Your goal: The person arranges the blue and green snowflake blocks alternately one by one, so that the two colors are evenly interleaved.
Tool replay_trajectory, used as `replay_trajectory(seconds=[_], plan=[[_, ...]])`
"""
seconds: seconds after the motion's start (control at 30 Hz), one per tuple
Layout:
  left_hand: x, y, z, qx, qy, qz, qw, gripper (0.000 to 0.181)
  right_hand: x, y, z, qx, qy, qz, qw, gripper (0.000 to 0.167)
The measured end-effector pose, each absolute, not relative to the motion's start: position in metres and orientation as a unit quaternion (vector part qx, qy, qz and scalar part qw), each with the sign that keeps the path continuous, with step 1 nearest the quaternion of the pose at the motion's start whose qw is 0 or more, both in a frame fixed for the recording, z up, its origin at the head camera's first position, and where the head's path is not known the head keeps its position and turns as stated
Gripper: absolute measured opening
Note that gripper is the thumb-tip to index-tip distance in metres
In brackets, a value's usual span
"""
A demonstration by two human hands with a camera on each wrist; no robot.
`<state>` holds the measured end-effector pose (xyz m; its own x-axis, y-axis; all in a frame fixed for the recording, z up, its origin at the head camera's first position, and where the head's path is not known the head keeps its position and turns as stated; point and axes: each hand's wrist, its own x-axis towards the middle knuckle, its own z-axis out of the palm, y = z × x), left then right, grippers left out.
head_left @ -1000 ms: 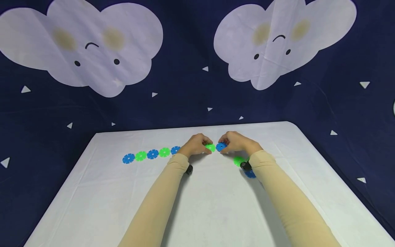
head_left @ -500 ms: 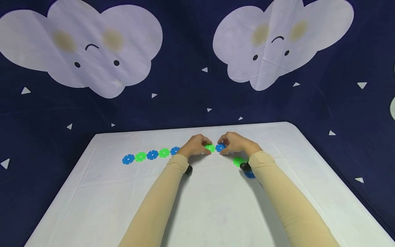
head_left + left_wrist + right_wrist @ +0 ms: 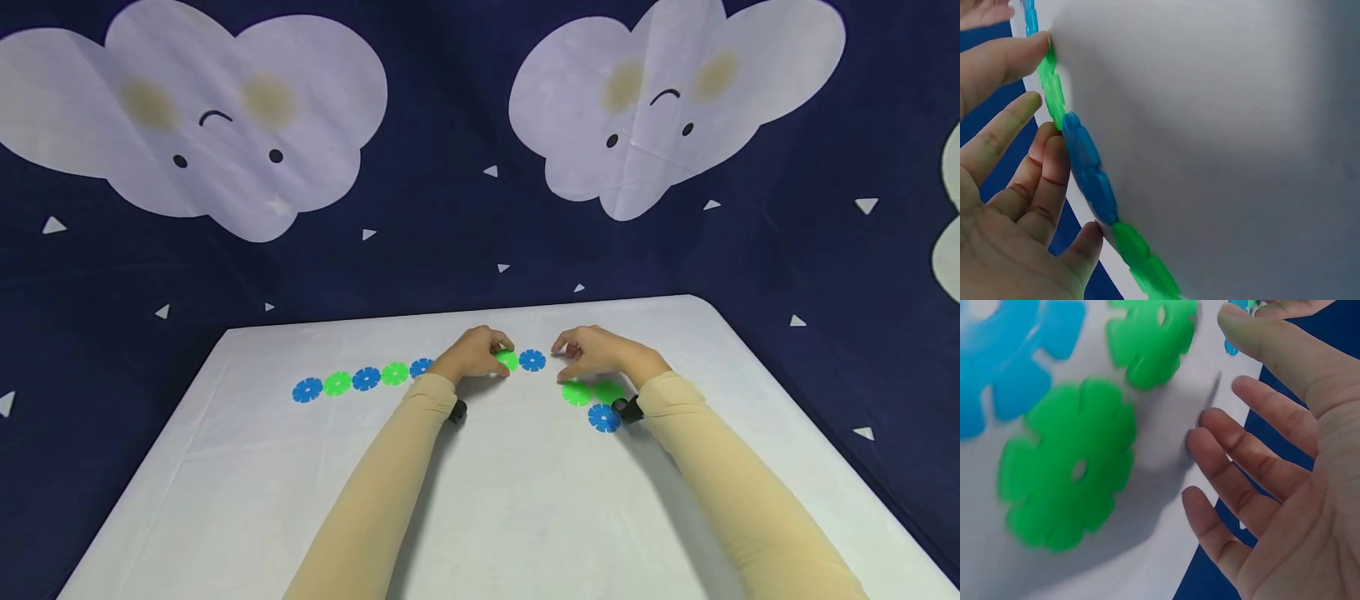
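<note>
In the head view my left hand (image 3: 474, 353) is at the table's far middle. Its thumb and forefinger pinch the edges of a green snowflake disc (image 3: 507, 360), a flat toy piece with notched edges. Close to that disc's right side lies a blue snowflake disc (image 3: 532, 360). My right hand (image 3: 603, 352) is apart from it, fingers spread and nothing between them. Below the right hand lie two green discs, the nearer-left one (image 3: 577, 393) and another (image 3: 608, 392), with a blue disc (image 3: 604, 418) in front. The right wrist view shows a green disc (image 3: 1072, 465) beside the fingers.
A row of alternating blue and green discs, from a blue disc (image 3: 307, 390) at the left end, runs toward my left hand, which hides part of it. The white table (image 3: 510, 500) meets a dark blue cloud-print cloth (image 3: 450, 167) behind its far edge.
My right hand has let go of the blue disc and drawn off to the right. That disc stays beside the green one. The left hand has kept its place.
</note>
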<state>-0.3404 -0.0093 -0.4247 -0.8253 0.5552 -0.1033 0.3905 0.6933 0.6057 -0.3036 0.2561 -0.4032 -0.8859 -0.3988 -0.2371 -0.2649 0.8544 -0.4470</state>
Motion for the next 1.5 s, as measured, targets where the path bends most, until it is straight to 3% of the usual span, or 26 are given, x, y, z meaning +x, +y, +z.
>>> replay_trajectory(seconds=[0.47, 1.13, 1.5], plan=[[-0.343, 0.012, -0.424, 0.266, 0.92, 0.257, 0.131, 0.052, -0.276, 0.26, -0.398, -0.165, 0.947, -0.2, 0.191, 0.047], [-0.337, 0.028, -0.429, 0.242, 0.929, 0.258, 0.11, 0.054, -0.26, 0.267, -0.408, -0.19, 0.953, -0.186, 0.144, 0.046], [-0.335, 0.031, -0.43, 0.228, 0.933, 0.257, 0.106, 0.044, -0.26, 0.267, -0.411, -0.183, 0.956, -0.186, 0.137, 0.047]])
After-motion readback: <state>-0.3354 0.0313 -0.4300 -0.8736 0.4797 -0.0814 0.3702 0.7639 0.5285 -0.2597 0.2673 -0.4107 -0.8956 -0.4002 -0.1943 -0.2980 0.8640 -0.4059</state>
